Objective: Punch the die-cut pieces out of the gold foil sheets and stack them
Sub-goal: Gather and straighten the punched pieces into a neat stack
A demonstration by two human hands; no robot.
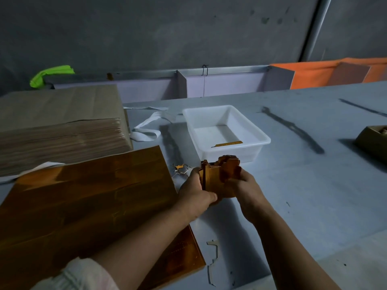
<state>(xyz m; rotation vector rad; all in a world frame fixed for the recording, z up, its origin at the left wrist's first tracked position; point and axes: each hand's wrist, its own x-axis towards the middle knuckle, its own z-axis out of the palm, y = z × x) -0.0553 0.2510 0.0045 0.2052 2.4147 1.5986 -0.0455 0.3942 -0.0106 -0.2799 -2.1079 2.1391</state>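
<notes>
You have the pieces (217, 174) as one bundle just in front of the tub (247, 153). Your left hand (196, 191) and right hand (245, 189) are both clamped on it from either side, fingers curled round the edges.

The bundle's top edges look staggered, not flush. If you ease either grip before it is squared up, the slick foil will likely fan out and slide apart. Squeeze harder instead and you risk creasing the thin tabs that stick out. Scraps (182, 169) lie on the table (314, 185) just left of the bundle, so a dropped piece could get mixed in with them. The sheets (94, 201) lie further left of the tub, touched by neither hand.

The tub holds a thin gold strip (227, 144) on its floor by the near wall. A box (370, 141) far right of the tub is cut off by the frame, so I cannot tell what is in it.
</notes>
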